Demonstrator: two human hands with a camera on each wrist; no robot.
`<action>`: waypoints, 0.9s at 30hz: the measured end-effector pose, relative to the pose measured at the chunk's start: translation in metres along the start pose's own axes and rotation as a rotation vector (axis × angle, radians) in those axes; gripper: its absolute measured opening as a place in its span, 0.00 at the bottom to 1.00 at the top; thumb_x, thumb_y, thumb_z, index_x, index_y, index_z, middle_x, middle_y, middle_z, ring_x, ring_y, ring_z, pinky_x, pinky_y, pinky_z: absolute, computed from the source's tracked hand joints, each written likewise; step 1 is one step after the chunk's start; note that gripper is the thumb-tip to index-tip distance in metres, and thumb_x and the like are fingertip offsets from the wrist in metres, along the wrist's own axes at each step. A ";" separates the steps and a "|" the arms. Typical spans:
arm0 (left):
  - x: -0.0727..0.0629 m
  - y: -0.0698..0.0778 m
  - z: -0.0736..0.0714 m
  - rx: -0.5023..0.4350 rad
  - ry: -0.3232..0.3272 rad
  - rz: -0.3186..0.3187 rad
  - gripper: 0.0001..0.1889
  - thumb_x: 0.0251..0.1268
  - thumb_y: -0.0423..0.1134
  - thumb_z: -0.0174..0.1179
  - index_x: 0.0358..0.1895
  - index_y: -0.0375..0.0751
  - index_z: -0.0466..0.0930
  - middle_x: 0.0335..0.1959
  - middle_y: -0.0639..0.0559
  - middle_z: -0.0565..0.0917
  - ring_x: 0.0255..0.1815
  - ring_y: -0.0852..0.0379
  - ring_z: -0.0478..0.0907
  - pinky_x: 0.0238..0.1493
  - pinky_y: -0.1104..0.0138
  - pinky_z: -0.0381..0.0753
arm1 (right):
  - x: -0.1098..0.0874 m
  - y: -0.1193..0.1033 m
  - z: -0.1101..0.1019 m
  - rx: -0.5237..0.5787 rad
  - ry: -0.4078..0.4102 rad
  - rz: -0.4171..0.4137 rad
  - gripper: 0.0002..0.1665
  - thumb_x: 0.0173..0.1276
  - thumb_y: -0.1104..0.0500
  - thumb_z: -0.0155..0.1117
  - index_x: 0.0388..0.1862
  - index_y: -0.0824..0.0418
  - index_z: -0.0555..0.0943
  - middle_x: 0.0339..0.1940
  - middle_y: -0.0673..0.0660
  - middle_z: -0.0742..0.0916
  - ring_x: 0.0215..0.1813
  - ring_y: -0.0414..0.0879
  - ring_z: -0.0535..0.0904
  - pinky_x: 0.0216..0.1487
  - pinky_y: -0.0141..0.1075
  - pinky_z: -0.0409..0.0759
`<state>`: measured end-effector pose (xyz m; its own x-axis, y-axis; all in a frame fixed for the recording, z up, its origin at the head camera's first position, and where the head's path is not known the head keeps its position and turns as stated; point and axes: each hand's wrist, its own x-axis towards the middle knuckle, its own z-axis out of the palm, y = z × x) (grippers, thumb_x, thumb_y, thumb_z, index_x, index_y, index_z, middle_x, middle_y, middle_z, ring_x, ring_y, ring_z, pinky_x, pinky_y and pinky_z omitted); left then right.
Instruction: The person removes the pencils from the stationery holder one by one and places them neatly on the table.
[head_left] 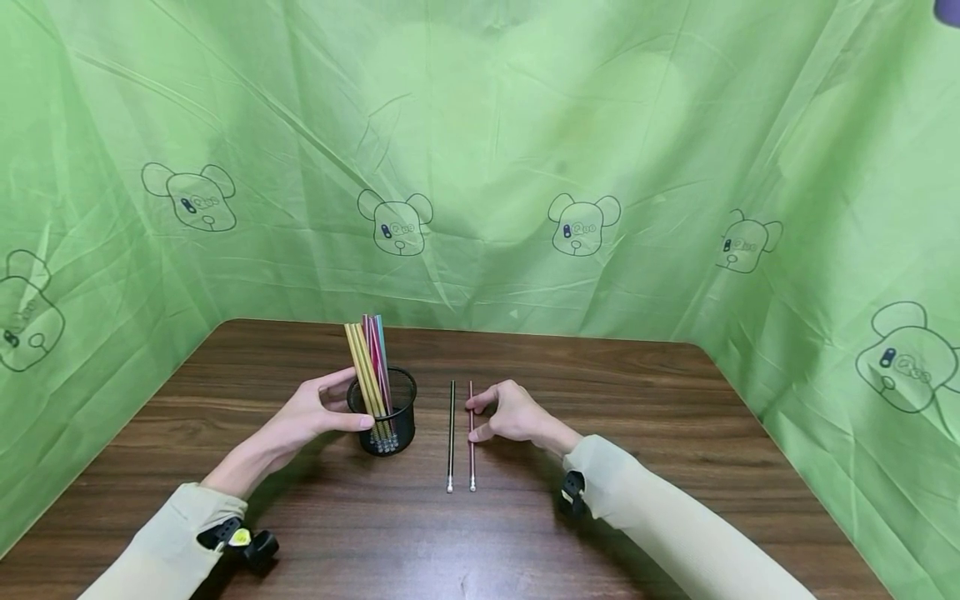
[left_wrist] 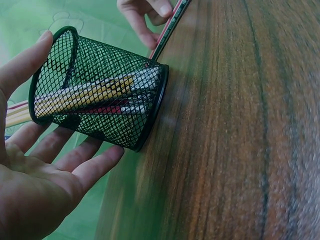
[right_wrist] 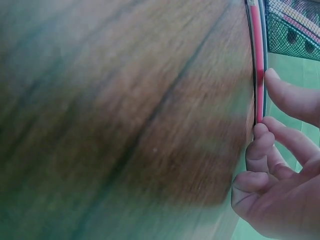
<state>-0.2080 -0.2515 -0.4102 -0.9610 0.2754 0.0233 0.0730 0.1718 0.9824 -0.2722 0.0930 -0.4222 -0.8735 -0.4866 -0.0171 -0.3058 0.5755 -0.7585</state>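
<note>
The left hand [head_left: 311,408] holds a black mesh pencil cup [head_left: 402,425], its thumb at the rim and its fingers spread around the opposite side. The cup stands on the wood-grain table [head_left: 600,375], left of centre. It contains gold pencils [head_left: 360,358], red-pink pencils [head_left: 372,337] and a blue pencil [head_left: 381,333]; their tops project above the rim and lean left, and their silver ends sit at the bottom. To the right of the cup, a black pencil [head_left: 452,433] and a single red pencil [head_left: 472,462] lie side by side on the table, nearly parallel, close together but apart, with silver ends toward the person. The right hand [head_left: 513,412] is at the red pencil: its thumb and index fingertip touch the shaft at two separate points, with a moderate gap between them. Whether these digits pinch the shaft cannot be determined. The remaining right fingers are bent. Both forearms carry light sleeves [head_left: 667,521] and black wrist-mounted devices [head_left: 258,550]. Behind the table hangs a green cloth [head_left: 487,283] printed with bear-head outlines [head_left: 577,227].
</note>
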 end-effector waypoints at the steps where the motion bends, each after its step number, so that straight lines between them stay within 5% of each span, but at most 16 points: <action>1: 0.000 0.000 0.000 0.000 -0.001 0.001 0.50 0.63 0.37 0.76 0.84 0.34 0.55 0.71 0.32 0.75 0.67 0.39 0.77 0.59 0.65 0.78 | 0.000 0.001 0.000 0.006 0.001 -0.001 0.29 0.50 0.64 0.88 0.53 0.64 0.91 0.43 0.53 0.92 0.54 0.52 0.84 0.66 0.48 0.75; 20: 0.003 -0.003 -0.001 0.005 0.003 -0.008 0.49 0.62 0.37 0.77 0.83 0.35 0.58 0.71 0.34 0.75 0.66 0.42 0.78 0.59 0.65 0.78 | -0.006 -0.002 -0.014 0.104 0.029 -0.002 0.28 0.53 0.66 0.86 0.55 0.64 0.90 0.49 0.57 0.92 0.64 0.51 0.81 0.72 0.53 0.69; 27: 0.004 -0.003 -0.001 0.007 0.005 -0.006 0.49 0.62 0.36 0.77 0.83 0.35 0.58 0.70 0.34 0.76 0.65 0.44 0.79 0.59 0.65 0.78 | -0.002 -0.013 -0.026 0.049 0.040 -0.090 0.26 0.55 0.64 0.85 0.55 0.66 0.89 0.49 0.61 0.92 0.60 0.53 0.83 0.66 0.57 0.75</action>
<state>-0.2122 -0.2521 -0.4123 -0.9629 0.2693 0.0183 0.0689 0.1797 0.9813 -0.2760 0.1036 -0.3951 -0.8582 -0.5074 0.0781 -0.3657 0.4974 -0.7867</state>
